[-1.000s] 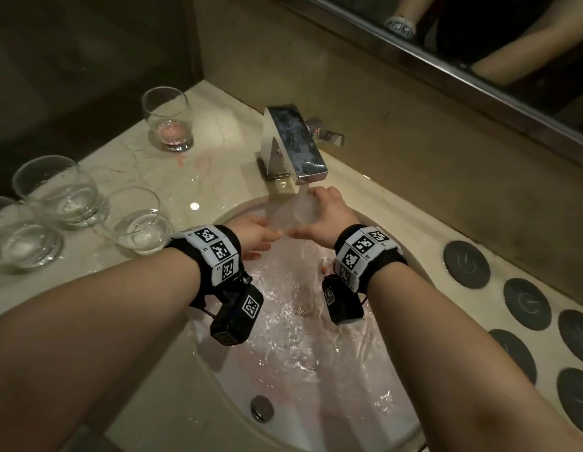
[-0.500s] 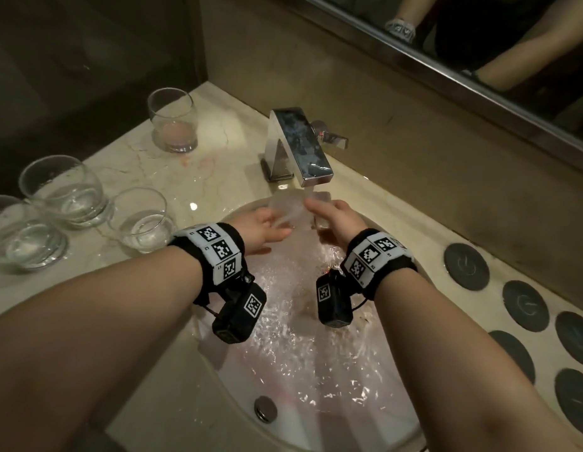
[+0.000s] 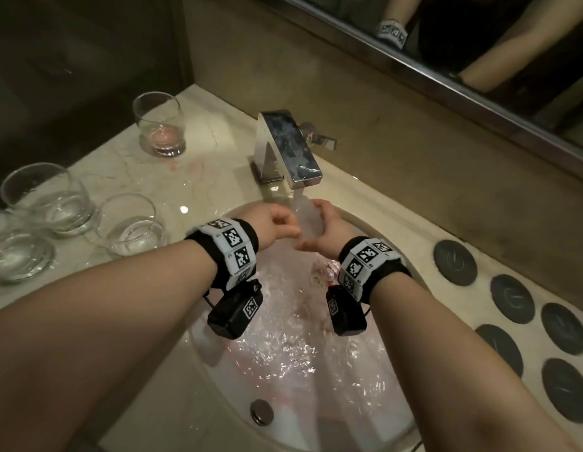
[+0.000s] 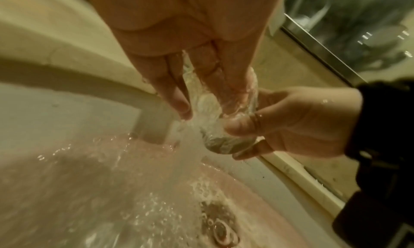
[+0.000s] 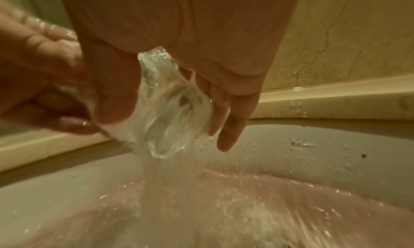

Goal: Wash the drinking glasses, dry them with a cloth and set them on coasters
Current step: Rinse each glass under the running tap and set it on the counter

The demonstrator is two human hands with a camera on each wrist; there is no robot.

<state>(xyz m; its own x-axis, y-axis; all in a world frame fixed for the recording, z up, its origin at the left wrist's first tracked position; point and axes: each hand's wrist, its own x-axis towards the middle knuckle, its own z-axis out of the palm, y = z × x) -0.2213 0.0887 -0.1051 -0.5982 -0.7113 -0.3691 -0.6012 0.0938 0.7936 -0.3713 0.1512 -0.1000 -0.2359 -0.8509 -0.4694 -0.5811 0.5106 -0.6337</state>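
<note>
A clear drinking glass (image 3: 305,213) is tilted under the running water of the chrome tap (image 3: 290,148), over the sink. My right hand (image 3: 309,227) grips its base end, thumb on one side and fingers on the other, as the right wrist view shows (image 5: 168,127). My left hand (image 3: 291,228) pinches the rim end; in the left wrist view its fingers (image 4: 224,87) lie along the wet glass (image 4: 215,136), some apparently inside it. Water runs off the glass into the basin. Dark round coasters (image 3: 454,262) lie on the counter to the right.
Several other glasses stand on the marble counter at the left: one with pink residue (image 3: 159,125) at the back, and others (image 3: 45,197) (image 3: 130,223) nearer. The white sink basin (image 3: 218,370) is wet, with a drain plug (image 3: 261,411). A mirror and wall close the far side.
My right hand has rolled from on top of the glass to its right side. The glass has stayed under the stream, and my left hand has stayed at its left end.
</note>
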